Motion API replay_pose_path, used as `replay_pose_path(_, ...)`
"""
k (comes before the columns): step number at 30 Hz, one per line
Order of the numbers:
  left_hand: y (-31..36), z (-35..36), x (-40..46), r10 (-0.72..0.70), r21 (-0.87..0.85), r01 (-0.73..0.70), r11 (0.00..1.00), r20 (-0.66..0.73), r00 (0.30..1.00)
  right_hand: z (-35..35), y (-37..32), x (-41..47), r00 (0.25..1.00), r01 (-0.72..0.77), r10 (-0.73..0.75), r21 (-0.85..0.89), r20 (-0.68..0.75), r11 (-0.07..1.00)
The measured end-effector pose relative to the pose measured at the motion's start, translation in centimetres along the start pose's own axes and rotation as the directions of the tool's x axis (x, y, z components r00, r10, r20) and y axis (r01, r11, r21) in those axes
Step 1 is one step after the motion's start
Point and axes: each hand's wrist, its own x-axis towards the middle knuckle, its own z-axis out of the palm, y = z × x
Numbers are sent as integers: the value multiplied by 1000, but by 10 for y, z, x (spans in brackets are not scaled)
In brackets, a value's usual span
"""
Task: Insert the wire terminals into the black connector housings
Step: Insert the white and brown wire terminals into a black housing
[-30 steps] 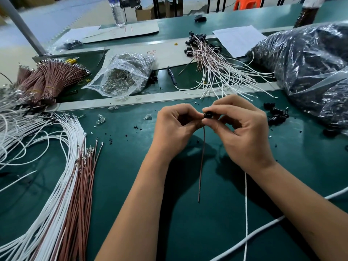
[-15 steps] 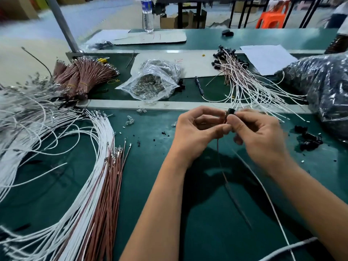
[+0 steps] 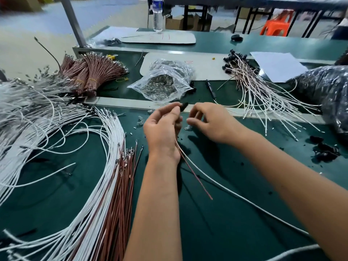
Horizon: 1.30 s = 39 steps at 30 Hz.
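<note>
At the centre of the frame, over the green bench (image 3: 235, 213), the left hand (image 3: 162, 131) pinches a black connector housing (image 3: 183, 106) at its fingertips, lifted clear so the brown wire (image 3: 194, 175) and white wire (image 3: 235, 194) trail from it toward the lower right without snagging. The right hand (image 3: 209, 122) hovers just beside it, fingers loosely curled and holding nothing. Loose terminated wires (image 3: 105, 166) lie fanned at lower left within easy reach; finished assemblies (image 3: 263, 95) pile at upper right, and spare housings (image 3: 325, 149) sit at right.
</note>
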Motion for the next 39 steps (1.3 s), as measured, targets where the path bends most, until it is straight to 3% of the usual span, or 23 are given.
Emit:
replay_pose_path(5, 6, 1, -1, -79, -183, 90, 979, 67, 995, 4, -2, -12, 991, 128, -127, -2, 31, 992)
replay_pose_path(9, -2, 11, -7, -137, -158, 162, 974, 156, 978, -5, 12, -32, 995, 49, -39, 97, -95, 994)
replay_pose_path(11, -12, 22, -16, -166, -92, 192, 977, 240, 957, -15, 31, -55, 974, -70, 134, 320, -182, 945)
replay_pose_path(13, -25, 33, -26, -197, 40, 194, 980, 308, 931, -24, 47, -75, 922, -141, 323, 594, -213, 792)
replay_pose_path(15, -36, 40, -34, -217, 176, 161, 971, 370, 903, -31, 59, -92, 878, -129, 424, 743, -224, 657)
replay_pose_path(19, -46, 42, -44, -219, 398, 18, 917, 467, 857, -30, 71, -120, 863, -20, 421, 814, -278, 580)
replay_pose_path(25, -48, 45, -48, -185, 435, -74, 897, 523, 832, -31, 76, -134, 877, 98, 379, 880, -297, 464)
replay_pose_path(30, -48, 43, -50, -180, 400, -57, 915, 530, 829, -27, 72, -136, 885, 105, 328, 827, -331, 552)
replay_pose_path(39, -49, 43, -51, -183, 408, -64, 911, 537, 823, -27, 74, -136, 907, 96, 275, 792, -320, 603)
